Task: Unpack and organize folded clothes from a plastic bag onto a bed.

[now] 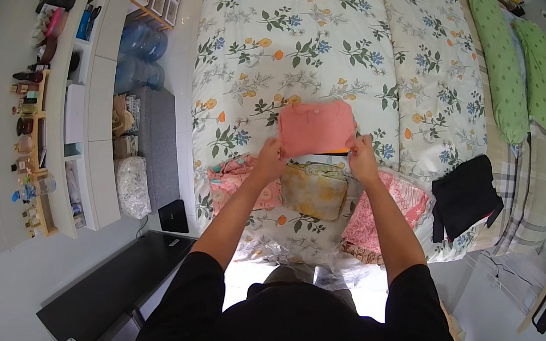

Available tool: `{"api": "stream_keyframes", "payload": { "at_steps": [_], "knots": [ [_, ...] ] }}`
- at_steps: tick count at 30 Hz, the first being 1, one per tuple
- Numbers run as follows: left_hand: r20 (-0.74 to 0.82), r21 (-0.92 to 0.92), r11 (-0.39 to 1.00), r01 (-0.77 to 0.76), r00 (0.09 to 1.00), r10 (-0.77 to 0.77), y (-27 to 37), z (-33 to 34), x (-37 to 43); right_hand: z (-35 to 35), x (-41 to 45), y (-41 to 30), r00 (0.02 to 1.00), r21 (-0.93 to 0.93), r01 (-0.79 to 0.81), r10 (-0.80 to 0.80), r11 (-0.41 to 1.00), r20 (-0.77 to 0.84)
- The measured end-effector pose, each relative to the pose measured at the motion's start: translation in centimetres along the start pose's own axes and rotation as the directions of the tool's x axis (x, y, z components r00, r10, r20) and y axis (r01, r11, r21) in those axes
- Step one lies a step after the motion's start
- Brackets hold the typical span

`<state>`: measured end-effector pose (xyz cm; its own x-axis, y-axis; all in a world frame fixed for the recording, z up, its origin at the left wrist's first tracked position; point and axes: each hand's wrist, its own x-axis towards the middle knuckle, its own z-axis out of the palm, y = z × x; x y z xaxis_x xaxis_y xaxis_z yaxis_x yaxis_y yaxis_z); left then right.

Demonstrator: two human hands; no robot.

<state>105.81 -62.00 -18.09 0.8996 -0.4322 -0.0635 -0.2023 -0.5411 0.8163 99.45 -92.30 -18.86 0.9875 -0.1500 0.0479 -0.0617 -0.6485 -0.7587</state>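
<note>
Both my hands grip a folded coral-pink cloth (317,124) by its near corners, over the bed. My left hand (270,158) pinches the left corner, and my right hand (363,159) has the right one. Under its near right edge a strip of black and orange fabric (336,152) peeks out. Nearer me lies a folded yellowish patterned cloth (314,190). To its left is a pink patterned cloth (223,181), partly behind my left forearm. A pink-and-white patterned folded cloth (376,213) in clear plastic lies partly under my right forearm.
A floral bedspread (296,24) covers the bed. Folded black clothing (467,196) lies at the right, below green bolsters (502,73). On the left stand white cabinets (102,63), large blue water bottles (141,56) and a grey bench (157,141). A dark desk (121,280) is at lower left.
</note>
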Motion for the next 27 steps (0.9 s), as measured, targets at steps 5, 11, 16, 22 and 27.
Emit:
{"api": "stream_keyframes", "payload": {
  "at_steps": [5,11,16,22,27],
  "knots": [
    [-0.092,-0.398,0.822,0.408,0.873,-0.478,-1.6,3.3,1.1,3.6,0.0,0.5,0.842,0.392,-0.498,0.539,0.773,0.007],
    [-0.151,-0.116,0.901,0.418,0.889,-0.432,-1.5,2.0,2.7,2.1,0.7,-3.0,0.823,0.003,-0.561,0.559,0.828,-0.103],
    [-0.109,0.377,0.921,-0.102,0.982,0.153,3.3,3.4,3.1,3.1,-0.4,-5.8,0.989,-0.349,-0.101,0.056,0.932,-0.138],
    [0.274,0.591,0.724,-0.357,0.932,0.236,2.0,5.6,4.2,0.0,-4.3,-3.2,0.969,0.010,-0.230,0.230,0.973,-0.086],
    [0.164,0.502,0.830,-0.243,0.969,0.184,3.4,2.8,2.0,-10.2,-10.4,2.2,0.955,-0.306,-0.295,0.285,0.905,-0.078]
  ]
}}
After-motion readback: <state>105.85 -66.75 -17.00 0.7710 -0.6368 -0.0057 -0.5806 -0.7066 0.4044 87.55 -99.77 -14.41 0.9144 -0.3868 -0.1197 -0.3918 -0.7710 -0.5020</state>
